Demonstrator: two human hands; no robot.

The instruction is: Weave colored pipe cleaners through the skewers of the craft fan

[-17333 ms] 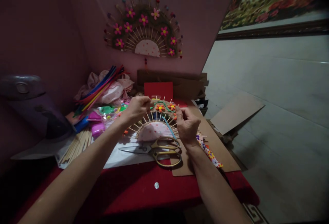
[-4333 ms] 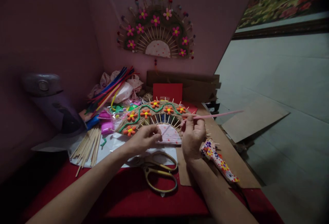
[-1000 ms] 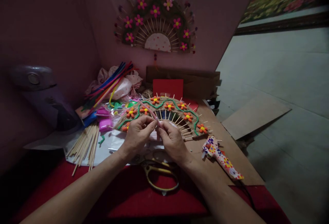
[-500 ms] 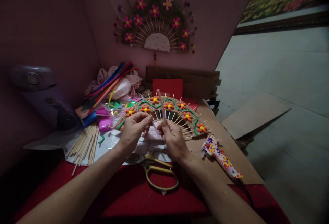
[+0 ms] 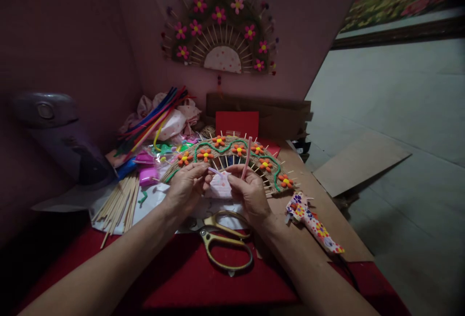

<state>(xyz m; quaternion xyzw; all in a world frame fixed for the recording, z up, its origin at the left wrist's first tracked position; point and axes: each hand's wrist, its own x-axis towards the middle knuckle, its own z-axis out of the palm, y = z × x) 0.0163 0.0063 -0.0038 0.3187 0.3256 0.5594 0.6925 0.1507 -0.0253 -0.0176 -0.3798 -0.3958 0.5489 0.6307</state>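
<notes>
My left hand (image 5: 191, 180) pinches the end of a pale lilac pipe cleaner (image 5: 217, 173), which slants down towards my right hand. Closed, my right hand (image 5: 250, 192) grips a pink pipe cleaner (image 5: 247, 155) that stands up past the fingers. Whether the two lengths are one bent piece, I cannot tell. Right behind my hands lies a half-round fan (image 5: 227, 152) of sticks and twine, bearing orange flowers and a wavy green strip. Scissors (image 5: 227, 241) with gold handles lie below, between my forearms.
Thin wooden sticks (image 5: 118, 204) are piled at left, near pink packets (image 5: 148, 175) and colourful pipe cleaners (image 5: 160, 117). A flower-wrapped glue gun (image 5: 314, 224) with a cord lies on cardboard (image 5: 337, 219) at right. Another fan (image 5: 221, 30) hangs on the wall.
The upright pink length has shifted right and down and now leans right. My hands are slightly farther apart, with the lilac length flatter between them.
</notes>
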